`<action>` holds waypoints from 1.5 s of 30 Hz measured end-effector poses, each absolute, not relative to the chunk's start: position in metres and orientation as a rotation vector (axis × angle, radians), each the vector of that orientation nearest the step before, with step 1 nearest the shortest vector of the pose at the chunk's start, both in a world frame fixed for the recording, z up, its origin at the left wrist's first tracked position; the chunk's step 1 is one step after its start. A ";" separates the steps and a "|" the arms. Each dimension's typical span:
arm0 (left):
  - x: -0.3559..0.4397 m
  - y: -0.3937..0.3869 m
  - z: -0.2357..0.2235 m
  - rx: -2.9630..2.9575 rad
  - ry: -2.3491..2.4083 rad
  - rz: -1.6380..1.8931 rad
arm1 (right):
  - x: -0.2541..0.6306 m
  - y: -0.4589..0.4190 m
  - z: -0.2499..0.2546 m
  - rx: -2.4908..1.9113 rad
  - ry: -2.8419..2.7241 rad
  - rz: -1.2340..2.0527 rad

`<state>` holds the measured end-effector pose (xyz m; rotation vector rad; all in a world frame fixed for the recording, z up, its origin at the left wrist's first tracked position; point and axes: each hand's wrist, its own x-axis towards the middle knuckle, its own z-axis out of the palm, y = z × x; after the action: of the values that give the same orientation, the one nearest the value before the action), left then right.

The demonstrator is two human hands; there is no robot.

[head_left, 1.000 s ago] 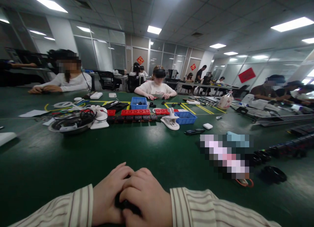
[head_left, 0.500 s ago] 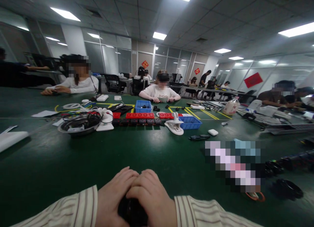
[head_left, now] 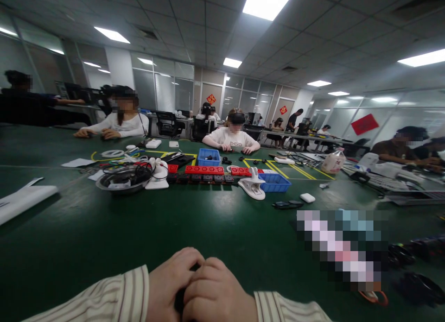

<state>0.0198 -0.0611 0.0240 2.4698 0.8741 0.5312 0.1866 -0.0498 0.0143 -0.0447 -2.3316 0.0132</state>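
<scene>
My left hand (head_left: 175,280) and my right hand (head_left: 216,292) are together at the bottom centre, low over the green table (head_left: 139,238). Both are closed, with the fingers curled and the fingertips of the two hands meeting. A dark shape (head_left: 179,301) shows in the narrow gap between them. Most of it is hidden by the fingers, so I cannot tell what it is. Striped cream sleeves cover both wrists.
Ahead lie red sockets (head_left: 204,170), blue bins (head_left: 276,183), a white clip stand (head_left: 253,186) and a metal bowl (head_left: 121,185) of cables. A white case (head_left: 308,198) and black glasses (head_left: 288,205) lie right of centre. A co-worker (head_left: 232,136) sits opposite.
My hands have drawn closer together, and my right fingers have curled further, covering most of the black thing between them. The view has tilted up and turned slightly left.
</scene>
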 end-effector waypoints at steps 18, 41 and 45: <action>0.018 -0.070 0.024 2.547 1.076 0.588 | 0.199 -0.056 0.035 -0.534 -2.206 0.397; 0.016 -0.059 0.022 2.556 0.876 0.541 | 0.190 -0.064 0.036 -0.195 -2.433 0.223; 0.014 -0.062 0.022 2.513 0.977 0.569 | 0.191 -0.066 0.039 -0.488 -2.319 0.302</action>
<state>0.0139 -0.0619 0.0216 2.5130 0.9772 0.5686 0.1906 -0.0664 0.0393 -0.4882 -2.3191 0.3016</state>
